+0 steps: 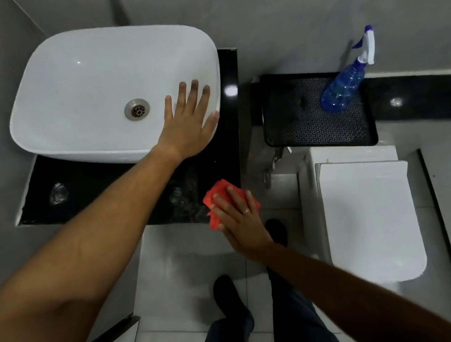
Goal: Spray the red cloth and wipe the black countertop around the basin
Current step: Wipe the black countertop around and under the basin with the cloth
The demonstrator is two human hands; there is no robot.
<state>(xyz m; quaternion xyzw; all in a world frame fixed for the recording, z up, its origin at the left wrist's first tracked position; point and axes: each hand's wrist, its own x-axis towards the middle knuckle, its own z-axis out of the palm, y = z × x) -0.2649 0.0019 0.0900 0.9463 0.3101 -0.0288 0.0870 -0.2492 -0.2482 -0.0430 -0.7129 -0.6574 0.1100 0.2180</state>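
A white basin [88, 82] sits on a black countertop [84, 188]. My left hand [188, 121] lies flat with fingers spread on the basin's right front rim, holding nothing. My right hand [238, 214] presses a folded red cloth [216, 200] onto the countertop's front right corner, fingers flat over it. A blue spray bottle [347, 82] with a white and purple trigger stands apart, on a black tray to the right.
The black tray [313, 128] rests on a ledge behind a white toilet [366, 216] with its lid down. A black stone ledge [423, 101] runs along the grey wall. Pale floor tiles and my two feet are below.
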